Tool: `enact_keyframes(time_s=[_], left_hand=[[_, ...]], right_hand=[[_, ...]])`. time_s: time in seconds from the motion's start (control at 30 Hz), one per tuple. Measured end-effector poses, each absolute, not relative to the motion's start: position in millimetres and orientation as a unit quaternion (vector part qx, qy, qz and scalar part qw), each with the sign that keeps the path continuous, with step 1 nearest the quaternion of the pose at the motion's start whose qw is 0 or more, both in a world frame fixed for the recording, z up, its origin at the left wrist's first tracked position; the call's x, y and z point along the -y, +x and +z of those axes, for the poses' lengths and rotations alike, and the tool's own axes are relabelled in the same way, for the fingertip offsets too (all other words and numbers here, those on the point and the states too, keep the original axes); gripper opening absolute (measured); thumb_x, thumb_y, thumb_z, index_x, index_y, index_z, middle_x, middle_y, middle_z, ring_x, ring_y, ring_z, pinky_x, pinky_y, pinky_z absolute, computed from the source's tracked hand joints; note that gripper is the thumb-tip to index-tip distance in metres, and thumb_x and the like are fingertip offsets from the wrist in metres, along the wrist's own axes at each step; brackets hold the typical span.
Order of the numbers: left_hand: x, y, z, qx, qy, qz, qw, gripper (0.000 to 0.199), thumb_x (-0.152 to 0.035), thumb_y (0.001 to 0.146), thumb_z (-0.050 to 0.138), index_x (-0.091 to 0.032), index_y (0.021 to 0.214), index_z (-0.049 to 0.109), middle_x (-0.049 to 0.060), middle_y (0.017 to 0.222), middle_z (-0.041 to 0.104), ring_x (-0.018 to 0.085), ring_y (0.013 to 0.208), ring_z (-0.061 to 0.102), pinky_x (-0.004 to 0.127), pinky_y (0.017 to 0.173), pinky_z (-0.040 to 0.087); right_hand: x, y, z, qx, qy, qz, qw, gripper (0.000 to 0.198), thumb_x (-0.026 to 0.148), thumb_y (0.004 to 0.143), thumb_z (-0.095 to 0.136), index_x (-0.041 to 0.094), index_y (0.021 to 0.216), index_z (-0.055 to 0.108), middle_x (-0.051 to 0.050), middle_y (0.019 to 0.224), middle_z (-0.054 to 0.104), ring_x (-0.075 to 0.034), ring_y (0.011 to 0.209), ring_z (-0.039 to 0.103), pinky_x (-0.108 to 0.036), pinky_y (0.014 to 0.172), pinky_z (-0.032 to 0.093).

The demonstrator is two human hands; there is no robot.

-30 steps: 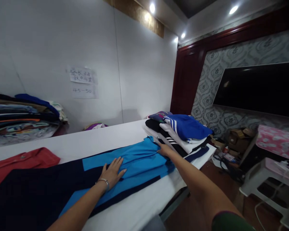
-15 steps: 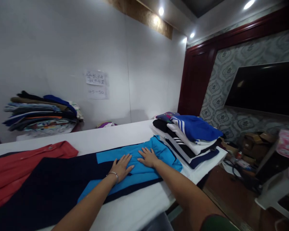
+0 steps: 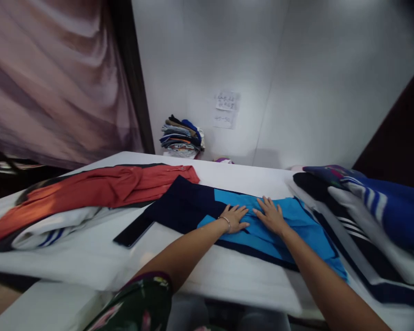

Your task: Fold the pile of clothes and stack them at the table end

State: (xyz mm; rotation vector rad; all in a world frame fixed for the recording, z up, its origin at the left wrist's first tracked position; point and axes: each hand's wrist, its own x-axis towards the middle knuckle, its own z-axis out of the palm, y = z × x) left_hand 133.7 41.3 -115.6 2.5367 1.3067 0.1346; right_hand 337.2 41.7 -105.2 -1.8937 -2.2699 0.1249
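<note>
A bright blue and navy garment (image 3: 296, 214) lies partly folded on the white table (image 3: 248, 280). My left hand (image 3: 233, 218) rests palm down on its blue part, fingers spread, a bracelet at the wrist. Beside it to the right, my right hand (image 3: 269, 215) also lies flat on the blue cloth with fingers apart. Neither hand grips anything. The garment's navy part (image 3: 179, 204) stretches out to the left, with a narrow dark end near a dark flat object (image 3: 133, 233) that I cannot make out for certain.
At the left lie red clothes (image 3: 124, 184) over a white garment with blue stripes (image 3: 55, 230). A pile of folded clothes (image 3: 359, 225) stands at the right. Behind the table is another clothes stack (image 3: 182, 135). Paper notes (image 3: 226, 109) hang on the wall; a curtain (image 3: 62, 82) hangs left.
My view has swung to the left, bringing the curtain and more of the red clothes into sight. Both hands stay flat on the blue garment, in nearly the same place.
</note>
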Motion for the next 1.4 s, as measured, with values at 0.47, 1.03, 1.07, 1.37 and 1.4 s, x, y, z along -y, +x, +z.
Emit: enact_keyframes(time_s=[0.47,1.03,1.07,1.37,1.4], left_hand=[[-60.0,-12.2,-67.7,-0.694,0.711,0.111,0.016,0.047,-0.046,0.090,0.042,-0.024,0.131,0.049,0.010,0.150,0.038,0.028,0.139,0.029,0.051,0.112,0.019],[-87.7,-108.9,-59.0,-0.882,0.451,0.088,0.107,0.071,-0.069,0.067,0.058,-0.020,0.120,0.061,0.019,0.125,0.061,0.040,0.120,0.053,0.049,0.095,0.042],[-90.0,-110.5,-59.7,-0.881,0.453,0.083,0.110,0.069,-0.068,0.066,0.060,-0.021,0.116,0.063,0.018,0.125,0.062,0.040,0.120,0.052,0.049,0.096,0.041],[-108.3,-127.1,-54.5,-0.848,0.499,0.102,0.145,0.064,-0.057,0.063,0.072,-0.014,0.109,0.067,0.016,0.121,0.065,0.033,0.115,0.059,0.034,0.088,0.049],[-109.9,-128.3,-52.4,-0.845,0.503,0.107,0.148,0.065,-0.057,0.063,0.073,-0.012,0.109,0.066,0.017,0.122,0.065,0.034,0.115,0.059,0.035,0.088,0.049]], right_hand=[[-38.8,315.7,-143.7,0.786,-0.612,0.018,0.083,0.059,0.055,0.094,0.029,0.030,0.147,0.031,-0.003,0.155,0.025,-0.026,0.144,0.018,-0.056,0.111,0.020],[-38.0,314.6,-143.0,0.783,-0.617,0.005,0.078,0.059,0.055,0.093,0.030,0.030,0.146,0.032,-0.004,0.155,0.027,-0.026,0.143,0.019,-0.055,0.112,0.020],[-37.9,314.3,-142.4,0.782,-0.618,0.005,0.078,0.058,0.055,0.093,0.030,0.030,0.146,0.032,-0.004,0.155,0.027,-0.026,0.143,0.019,-0.055,0.112,0.020],[-35.9,312.3,-137.7,0.779,-0.622,0.013,0.076,0.057,0.053,0.094,0.030,0.031,0.146,0.031,-0.004,0.155,0.026,-0.025,0.144,0.018,-0.054,0.112,0.018],[-36.2,312.7,-134.7,0.779,-0.622,0.021,0.073,0.057,0.053,0.094,0.031,0.030,0.147,0.030,-0.004,0.156,0.025,-0.025,0.144,0.017,-0.054,0.112,0.017]])
